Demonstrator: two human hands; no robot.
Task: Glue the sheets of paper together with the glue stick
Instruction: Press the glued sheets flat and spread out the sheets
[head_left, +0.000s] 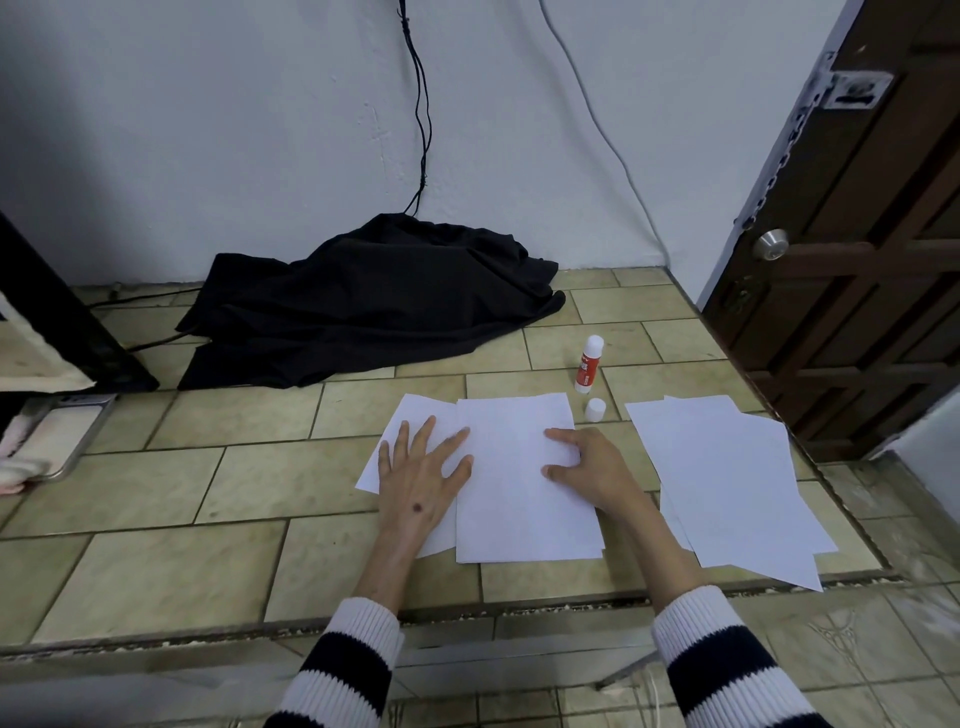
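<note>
Two overlapping white sheets lie on the tiled surface in front of me: a top sheet (519, 488) and a lower sheet (415, 415) sticking out to its left. My left hand (423, 467) lies flat with spread fingers across the seam between them. On the top sheet's right edge my right hand (592, 470) presses with index finger and thumb extended. A red and white glue stick (588, 365) stands upright just beyond the sheets, and its white cap (595, 410) stands beside it. A stack of loose white sheets (737, 488) lies to the right.
A black cloth (363, 306) is heaped against the wall at the back, with cables running down into it. A brown door (857, 234) stands at the right. A metal tray (62, 441) sits at the left edge. The tiled ledge (208, 488) ends in a step near me.
</note>
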